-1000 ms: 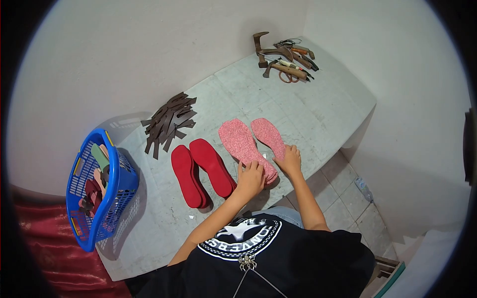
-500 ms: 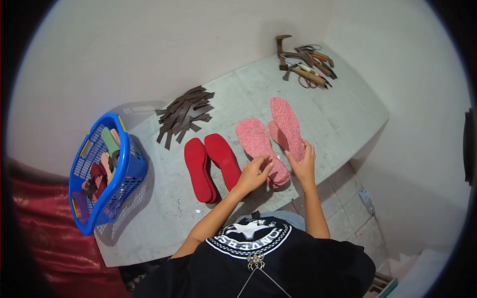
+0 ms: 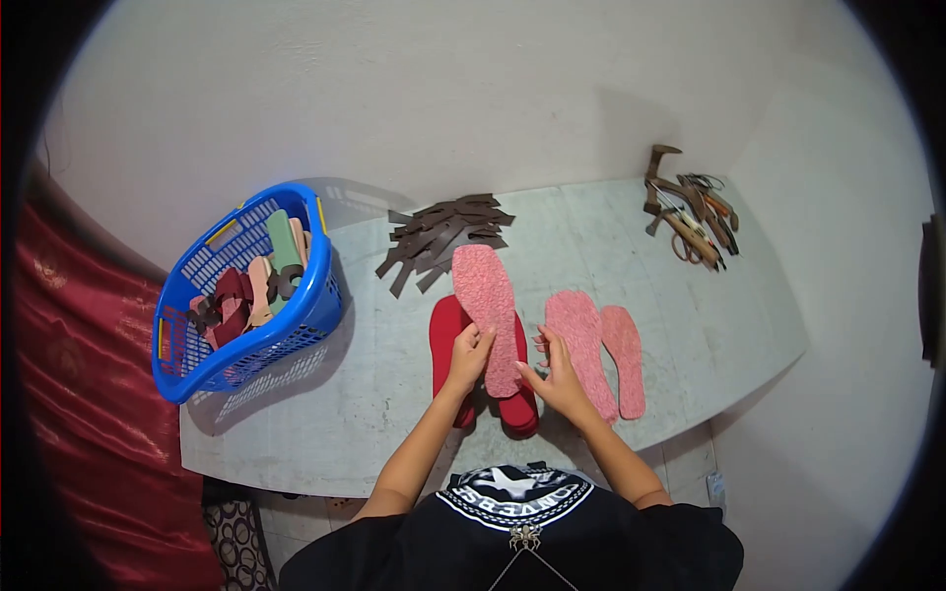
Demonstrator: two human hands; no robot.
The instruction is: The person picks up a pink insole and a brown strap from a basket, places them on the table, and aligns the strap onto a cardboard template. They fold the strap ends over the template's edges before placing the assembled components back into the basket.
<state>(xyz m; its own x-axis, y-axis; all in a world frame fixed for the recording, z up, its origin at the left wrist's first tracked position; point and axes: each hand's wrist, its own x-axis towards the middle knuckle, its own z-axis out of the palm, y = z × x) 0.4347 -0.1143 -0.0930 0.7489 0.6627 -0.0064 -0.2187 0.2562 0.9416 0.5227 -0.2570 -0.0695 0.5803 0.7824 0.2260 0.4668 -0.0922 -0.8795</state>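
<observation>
A pink, rough-textured shoe sole [image 3: 483, 300] is held up over the red soles, its wide end pointing away from me. My left hand [image 3: 471, 357] closes on its left edge, thumb across the face. Beside its lower right edge is my right hand [image 3: 558, 379], with fingers apart and the thumb tip right at the edge. The red soles [image 3: 445, 325] lie in two stacks, partly covered by the raised sole and my left hand. To the right, more pink soles [image 3: 576, 325] lie on the table, with a single smooth-looking pink sole [image 3: 625, 360] next to them.
Dark brown strips [image 3: 443, 231] are heaped at the table's back. A blue plastic basket [image 3: 330, 295] with coloured pieces stands at the left. Hammers and other hand tools [image 3: 695, 217] lie at the back right. A red curtain [image 3: 108, 433] hangs beyond the table's left side.
One pink sole has moved left from the pink group to over the red soles. My left hand now grips it, and the right hand has followed leftward. The camera view has shifted.
</observation>
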